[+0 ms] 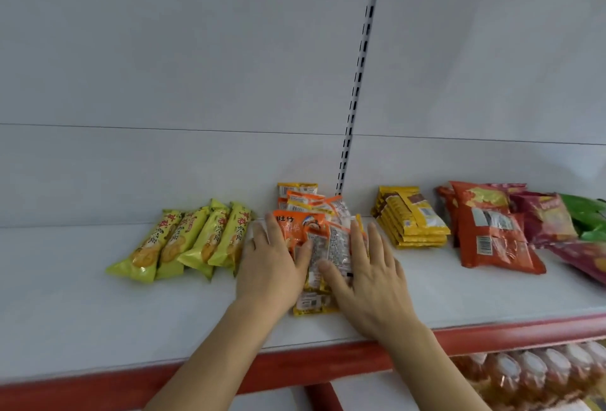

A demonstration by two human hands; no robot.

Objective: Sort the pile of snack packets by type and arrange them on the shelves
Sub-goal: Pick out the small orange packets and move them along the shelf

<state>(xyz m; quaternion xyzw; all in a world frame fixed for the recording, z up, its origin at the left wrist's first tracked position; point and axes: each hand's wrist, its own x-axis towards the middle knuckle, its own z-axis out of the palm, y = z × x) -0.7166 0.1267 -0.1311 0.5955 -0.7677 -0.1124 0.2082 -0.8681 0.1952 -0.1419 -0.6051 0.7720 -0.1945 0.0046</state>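
from the head view, the left hand (272,263) and right hand (367,274) lay flat with fingers straight, bracketing the orange packets (323,237) mid-shelf (82,309). squaring them well probably meant pressing evenly inward, keeping clear of the green packets (183,240) to the left.

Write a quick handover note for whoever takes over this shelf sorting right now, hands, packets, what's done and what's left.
Left hand: open, flat against the left side of the orange packet pile.
Right hand: open, flat on the pile's right side.
On the shelf, already grouped: yellow-green packets in a row at left; yellow packets stacked right of the pile; red bags, then purple bags and green bags farther right.
Left: the orange pile is loose and uneven, so square it up; the purple and green bags look untidy too.
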